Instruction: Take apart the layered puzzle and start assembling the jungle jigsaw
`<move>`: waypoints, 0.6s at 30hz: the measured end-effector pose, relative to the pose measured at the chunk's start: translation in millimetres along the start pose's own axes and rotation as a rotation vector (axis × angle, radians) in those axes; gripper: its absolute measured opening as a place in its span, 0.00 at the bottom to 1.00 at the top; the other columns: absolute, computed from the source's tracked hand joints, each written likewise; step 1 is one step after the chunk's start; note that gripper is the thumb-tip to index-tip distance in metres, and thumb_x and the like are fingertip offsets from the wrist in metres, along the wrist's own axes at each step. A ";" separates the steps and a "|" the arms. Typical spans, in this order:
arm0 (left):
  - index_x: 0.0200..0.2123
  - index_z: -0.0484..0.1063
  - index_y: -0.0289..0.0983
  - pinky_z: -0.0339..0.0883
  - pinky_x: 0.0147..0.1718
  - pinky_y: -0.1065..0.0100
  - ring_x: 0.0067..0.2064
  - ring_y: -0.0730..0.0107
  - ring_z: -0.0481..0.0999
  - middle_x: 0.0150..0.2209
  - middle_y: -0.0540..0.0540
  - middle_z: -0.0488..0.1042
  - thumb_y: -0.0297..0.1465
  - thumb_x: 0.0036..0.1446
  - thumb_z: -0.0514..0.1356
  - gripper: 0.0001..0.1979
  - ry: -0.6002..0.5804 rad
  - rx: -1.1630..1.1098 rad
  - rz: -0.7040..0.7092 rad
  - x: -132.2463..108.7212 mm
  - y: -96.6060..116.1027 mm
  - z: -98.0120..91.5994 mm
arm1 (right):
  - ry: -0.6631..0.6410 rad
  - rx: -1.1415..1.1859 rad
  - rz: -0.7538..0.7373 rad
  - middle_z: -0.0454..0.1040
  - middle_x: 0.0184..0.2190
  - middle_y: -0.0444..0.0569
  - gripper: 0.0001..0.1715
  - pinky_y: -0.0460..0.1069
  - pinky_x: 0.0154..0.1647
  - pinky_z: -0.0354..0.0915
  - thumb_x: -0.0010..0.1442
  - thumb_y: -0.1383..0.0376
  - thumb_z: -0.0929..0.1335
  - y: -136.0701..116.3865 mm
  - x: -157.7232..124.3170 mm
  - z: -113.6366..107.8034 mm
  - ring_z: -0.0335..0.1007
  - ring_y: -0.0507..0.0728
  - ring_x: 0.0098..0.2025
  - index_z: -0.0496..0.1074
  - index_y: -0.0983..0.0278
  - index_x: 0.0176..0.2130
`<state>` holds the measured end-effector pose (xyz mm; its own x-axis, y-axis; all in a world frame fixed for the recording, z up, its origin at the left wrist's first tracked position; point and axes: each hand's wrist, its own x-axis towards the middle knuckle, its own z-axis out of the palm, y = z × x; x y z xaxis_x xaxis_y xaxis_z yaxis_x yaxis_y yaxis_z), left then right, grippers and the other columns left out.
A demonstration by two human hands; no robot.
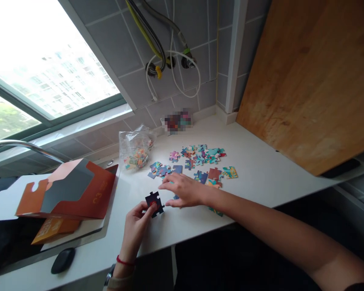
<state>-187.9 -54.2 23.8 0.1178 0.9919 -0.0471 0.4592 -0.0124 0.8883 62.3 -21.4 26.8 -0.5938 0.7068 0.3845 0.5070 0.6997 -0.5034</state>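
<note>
Between the thumb and fingers of my left hand (137, 222) is a dark puzzle piece (153, 199) with a red patch, held above the white counter. My right hand (183, 190) reaches over the loose pieces with its fingers apart and nothing visible in them. Blue puzzle pieces (160, 169) lie just beyond its fingertips, and a few more are partly covered by the hand. Behind it spreads a heap of teal and multicoloured puzzle pieces (202, 154). A brown puzzle piece (214, 173) and a yellow-teal puzzle piece (229, 172) lie to the right.
A clear plastic bag (136, 149) of puzzle pieces stands near the wall, beside a blurred picture (178, 121). At left are an opened orange box (100, 194), a black oval object (63, 260) and a faucet (27, 145). A wooden board (306, 81) leans at right.
</note>
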 end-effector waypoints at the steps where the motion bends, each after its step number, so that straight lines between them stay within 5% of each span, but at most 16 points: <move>1: 0.32 0.80 0.37 0.71 0.34 0.63 0.34 0.58 0.79 0.32 0.43 0.82 0.52 0.55 0.67 0.22 0.028 0.052 -0.002 2.6 -2.7 1.1 | -0.031 -0.038 0.004 0.72 0.61 0.64 0.39 0.62 0.60 0.67 0.61 0.53 0.75 -4.3 6.9 4.8 0.68 0.69 0.61 0.68 0.67 0.64; 5: 0.31 0.80 0.40 0.68 0.32 0.63 0.30 0.59 0.75 0.28 0.45 0.79 0.54 0.55 0.64 0.22 0.151 0.343 0.113 15.2 -10.5 5.3 | -0.089 -0.119 0.022 0.57 0.71 0.70 0.52 0.69 0.66 0.60 0.60 0.49 0.75 -10.4 24.1 25.0 0.56 0.75 0.71 0.55 0.66 0.72; 10: 0.32 0.79 0.40 0.71 0.39 0.59 0.37 0.57 0.77 0.35 0.43 0.77 0.54 0.60 0.61 0.23 0.160 0.460 0.217 20.9 -17.2 5.2 | -0.105 -0.115 -0.014 0.59 0.72 0.63 0.41 0.69 0.68 0.59 0.66 0.57 0.71 0.2 25.7 39.4 0.55 0.72 0.73 0.59 0.62 0.71; 15: 0.54 0.75 0.39 0.72 0.51 0.48 0.50 0.48 0.76 0.49 0.38 0.74 0.51 0.61 0.63 0.26 0.228 0.561 0.252 17.3 -23.1 6.3 | -0.133 -0.156 0.078 0.59 0.71 0.68 0.32 0.66 0.71 0.55 0.68 0.56 0.68 7.9 23.0 46.5 0.54 0.73 0.73 0.68 0.70 0.65; 18: 0.56 0.72 0.40 0.71 0.54 0.47 0.56 0.47 0.74 0.56 0.36 0.72 0.46 0.65 0.62 0.22 0.214 0.567 0.314 11.4 -22.6 7.5 | -0.131 -0.166 0.089 0.61 0.70 0.67 0.30 0.66 0.70 0.55 0.69 0.57 0.67 6.9 23.9 47.1 0.55 0.72 0.73 0.69 0.68 0.64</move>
<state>-190.3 -43.5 -0.2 0.1707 0.9329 0.3171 0.8292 -0.3098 0.4652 22.2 -4.6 -4.0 -0.6129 0.7544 0.2350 0.6503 0.6506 -0.3923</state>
